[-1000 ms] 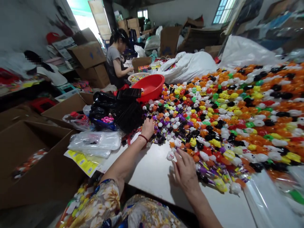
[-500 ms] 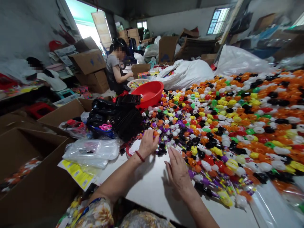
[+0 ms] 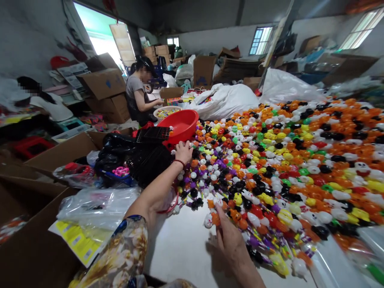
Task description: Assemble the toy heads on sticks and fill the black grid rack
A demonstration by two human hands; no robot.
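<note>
My right hand [image 3: 230, 236] is closed around several small orange and white plastic toys [image 3: 215, 219], held over the white tabletop [image 3: 180, 244] at the near edge of the toy pile. Some of these have faces printed on them. Farther forward, my left hand [image 3: 183, 153] reaches over the pile's left side, just below the red basin [image 3: 181, 124]. Its fingers are spread and bent down over the small pieces, and their tips are partly hidden. The large heap of small toys [image 3: 288, 156] in orange, white, black, yellow, red, green and purple spreads to the right.
Black plastic racks [image 3: 153, 160] and clear plastic bags [image 3: 99, 204] lie left of my left arm. An open cardboard box [image 3: 36, 240] stands at the lower left. A person [image 3: 139, 94] sits beyond the basin; another person [image 3: 52, 104] is at far left. White sacks [image 3: 223, 102] lie behind the pile.
My left hand has moved forward from the near edge of the pile to beside the red basin. My right hand, previously with no toys visible in it, now holds several orange and white ones.
</note>
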